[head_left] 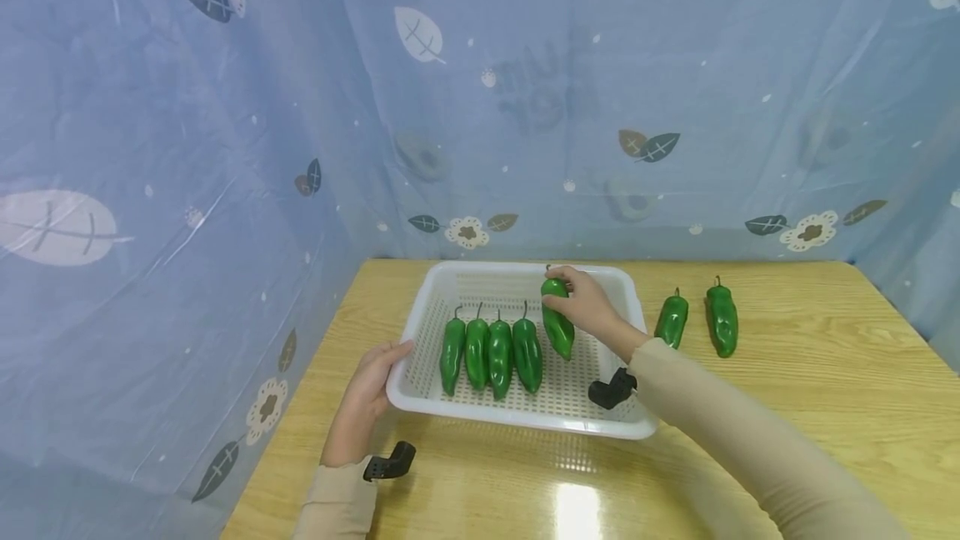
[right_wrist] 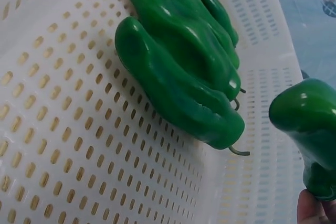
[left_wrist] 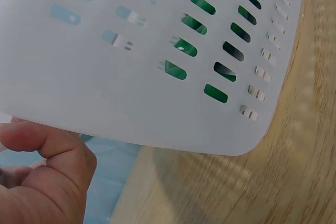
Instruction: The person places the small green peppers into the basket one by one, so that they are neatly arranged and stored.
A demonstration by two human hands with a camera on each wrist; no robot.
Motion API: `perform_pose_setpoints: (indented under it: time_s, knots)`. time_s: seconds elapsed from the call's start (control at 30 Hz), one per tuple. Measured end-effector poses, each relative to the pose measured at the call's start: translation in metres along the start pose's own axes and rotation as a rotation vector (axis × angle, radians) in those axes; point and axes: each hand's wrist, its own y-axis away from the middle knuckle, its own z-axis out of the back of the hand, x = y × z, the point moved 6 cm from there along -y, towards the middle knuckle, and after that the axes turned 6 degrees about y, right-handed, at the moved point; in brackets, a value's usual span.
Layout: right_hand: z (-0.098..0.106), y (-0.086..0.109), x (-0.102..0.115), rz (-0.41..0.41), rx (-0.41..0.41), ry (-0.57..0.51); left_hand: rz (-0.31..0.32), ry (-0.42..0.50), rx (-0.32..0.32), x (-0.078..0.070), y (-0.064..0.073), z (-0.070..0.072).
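With right hand, gripping green pepper above basket; with left hand, its rim. Already inside: four peppers; still right of basket: two others.

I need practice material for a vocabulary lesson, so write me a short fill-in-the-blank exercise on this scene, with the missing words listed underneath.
1. The ____ hand holds a pepper.
2. Not counting the held one, ____ peppers lie side by side in the basket.
3. Outside the basket, ____ more peppers lie on the table.
4. The colour of the basket is ____.

Missing words: right; four; two; white.
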Motion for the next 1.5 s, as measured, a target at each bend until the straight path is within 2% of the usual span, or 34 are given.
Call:
perform_pose_setpoints:
  time_s: [0.73, 0.93, 1.17, 1.5]
  knots:
    - [-0.013, 0.003, 0.006, 0.018, 0.009, 0.110, 0.008, 0.003, 0.005, 0.001, 0.000, -0.001]
    - [-0.017, 0.005, 0.007, 0.028, 0.029, 0.143, 0.002, 0.007, 0.023, -0.001, -0.001, -0.002]
    - [-0.022, 0.004, 0.004, 0.012, 0.062, 0.179, -0.011, -0.002, 0.030, -0.004, -0.001, -0.003]
    - [-0.035, 0.002, -0.003, -0.052, 0.123, 0.242, -0.014, -0.001, 0.013, -0.002, -0.001, 0.000]
